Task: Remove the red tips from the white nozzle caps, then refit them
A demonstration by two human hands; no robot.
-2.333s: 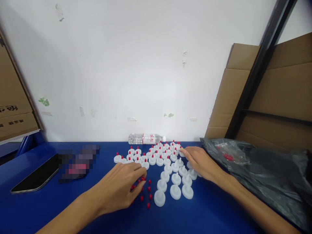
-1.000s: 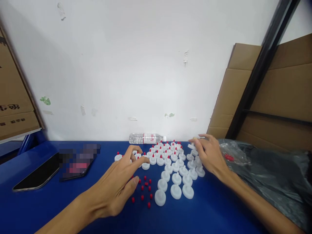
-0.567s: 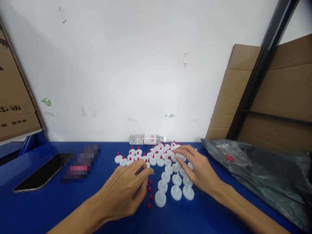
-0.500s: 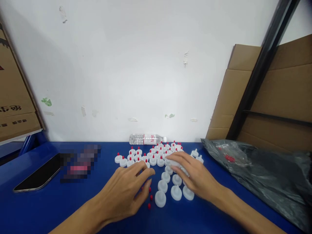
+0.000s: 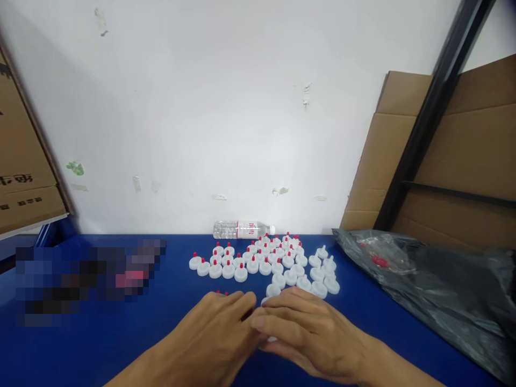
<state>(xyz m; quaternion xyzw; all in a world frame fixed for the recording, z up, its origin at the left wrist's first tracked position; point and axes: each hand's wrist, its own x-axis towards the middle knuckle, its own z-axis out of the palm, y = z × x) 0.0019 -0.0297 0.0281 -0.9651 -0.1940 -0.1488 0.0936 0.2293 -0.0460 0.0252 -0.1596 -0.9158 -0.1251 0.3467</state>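
On the blue table (image 5: pixel 169 328) stand several white caps with red tips (image 5: pixel 253 264) in rows, and to their right several plain white caps (image 5: pixel 318 274). My left hand (image 5: pixel 217 336) and my right hand (image 5: pixel 310 333) meet at the front, fingertips touching, and cover the nearest caps. The left hand's fingers are curled; what they pinch is hidden. Under the pressed-together fingers of the right hand a sliver of a white cap (image 5: pixel 271 339) shows. A few small red plugs (image 5: pixel 221 293) peek out just beyond the left hand.
A clear water bottle (image 5: pixel 242 229) lies against the white wall behind the caps. A black plastic bag (image 5: pixel 435 279) covers the table's right side, with flattened cardboard (image 5: pixel 463 156) and a black post behind it. A carton (image 5: pixel 24 177) stands at the left above a blurred patch (image 5: pixel 88 274).
Both hands have drawn back from the rows toward me and come together at the front. The right hand came in from the right and left plain white caps by the bag.
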